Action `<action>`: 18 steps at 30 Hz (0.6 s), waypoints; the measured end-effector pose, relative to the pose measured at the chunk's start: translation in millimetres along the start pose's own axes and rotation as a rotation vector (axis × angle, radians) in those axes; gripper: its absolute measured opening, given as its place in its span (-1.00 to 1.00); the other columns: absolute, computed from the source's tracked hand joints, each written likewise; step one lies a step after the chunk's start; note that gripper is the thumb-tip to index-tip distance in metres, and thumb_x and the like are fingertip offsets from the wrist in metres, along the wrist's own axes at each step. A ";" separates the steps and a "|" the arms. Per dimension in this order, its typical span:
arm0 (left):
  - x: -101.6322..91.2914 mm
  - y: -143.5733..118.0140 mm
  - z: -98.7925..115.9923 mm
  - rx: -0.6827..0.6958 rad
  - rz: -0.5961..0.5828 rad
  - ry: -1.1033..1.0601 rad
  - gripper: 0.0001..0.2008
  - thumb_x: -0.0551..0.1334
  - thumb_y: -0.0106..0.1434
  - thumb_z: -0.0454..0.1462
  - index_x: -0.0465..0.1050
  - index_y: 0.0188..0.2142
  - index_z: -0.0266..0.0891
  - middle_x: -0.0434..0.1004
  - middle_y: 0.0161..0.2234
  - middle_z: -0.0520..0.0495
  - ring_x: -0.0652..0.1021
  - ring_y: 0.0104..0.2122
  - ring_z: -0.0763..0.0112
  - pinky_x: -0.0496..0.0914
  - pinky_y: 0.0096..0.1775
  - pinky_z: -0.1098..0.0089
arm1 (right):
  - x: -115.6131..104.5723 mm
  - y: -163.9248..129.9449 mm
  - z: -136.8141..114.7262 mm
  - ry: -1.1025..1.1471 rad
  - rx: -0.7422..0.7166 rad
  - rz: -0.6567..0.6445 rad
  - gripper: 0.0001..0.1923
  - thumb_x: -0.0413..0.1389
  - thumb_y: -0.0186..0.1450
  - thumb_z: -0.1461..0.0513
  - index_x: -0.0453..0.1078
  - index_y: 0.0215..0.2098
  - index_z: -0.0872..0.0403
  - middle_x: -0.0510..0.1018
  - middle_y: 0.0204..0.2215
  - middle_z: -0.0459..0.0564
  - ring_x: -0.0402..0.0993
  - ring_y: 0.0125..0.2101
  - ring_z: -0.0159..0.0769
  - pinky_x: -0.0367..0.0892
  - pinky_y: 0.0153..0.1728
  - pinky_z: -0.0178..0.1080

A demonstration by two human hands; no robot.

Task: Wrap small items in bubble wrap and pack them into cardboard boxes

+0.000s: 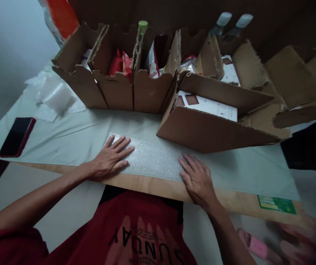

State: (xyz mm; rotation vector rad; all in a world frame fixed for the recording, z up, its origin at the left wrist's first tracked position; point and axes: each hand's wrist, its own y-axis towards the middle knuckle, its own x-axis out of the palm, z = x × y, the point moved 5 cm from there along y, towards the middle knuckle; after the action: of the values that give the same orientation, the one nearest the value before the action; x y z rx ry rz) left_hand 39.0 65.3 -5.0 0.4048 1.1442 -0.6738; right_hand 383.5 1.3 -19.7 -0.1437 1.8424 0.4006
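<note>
A strip of clear bubble wrap lies flat near the front edge of the table. My left hand rests palm down on its left end, fingers spread. My right hand presses flat on its right end. Neither hand grips anything. Just behind the wrap stands an open brown cardboard box with a white printed package inside.
A row of cardboard compartments holds red snack packets and a green-capped bottle. A red-cased phone lies at the left, more bubble wrap behind it. Flattened cardboard sits at the right. Pink slippers are on the floor.
</note>
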 end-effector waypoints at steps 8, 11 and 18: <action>-19.6 -14.6 -33.3 -0.473 0.364 0.173 -0.60 0.24 0.28 -0.13 0.51 0.04 -0.29 0.45 0.18 -0.43 0.37 0.23 -0.25 0.28 0.20 -0.22 | -20.6 16.5 28.5 -0.094 0.266 0.124 -0.60 -0.02 0.43 0.08 0.53 0.01 0.10 0.61 0.04 0.24 0.49 -0.01 0.11 0.34 -0.02 0.11; -19.9 -15.9 -28.2 -0.499 0.370 0.115 -0.79 0.22 0.24 -0.19 0.55 -0.22 -0.23 0.51 0.12 -0.35 0.45 0.14 -0.17 0.37 0.12 -0.11 | -19.6 19.1 13.2 -0.020 0.277 0.136 -0.71 0.00 0.40 0.12 0.53 -0.25 0.08 0.65 -0.06 0.23 0.54 -0.07 0.07 0.37 -0.08 0.05; -76.1 11.9 -22.7 -0.413 0.441 0.093 -0.76 0.17 0.26 -0.27 0.52 -0.11 -0.16 0.67 -0.22 -0.09 0.62 -0.22 0.17 0.45 -0.14 0.24 | -36.6 -40.9 -63.2 0.566 0.325 0.027 -0.45 0.13 0.38 0.11 0.32 0.32 -0.03 0.70 -0.23 -0.01 0.65 -0.32 -0.20 0.53 -0.29 -0.25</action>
State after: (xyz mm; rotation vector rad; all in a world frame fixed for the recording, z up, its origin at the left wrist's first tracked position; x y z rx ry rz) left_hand 12.2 109.4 56.5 0.3207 1.1959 -0.0289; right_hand 349.9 -62.4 22.9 -0.0052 2.4414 0.0712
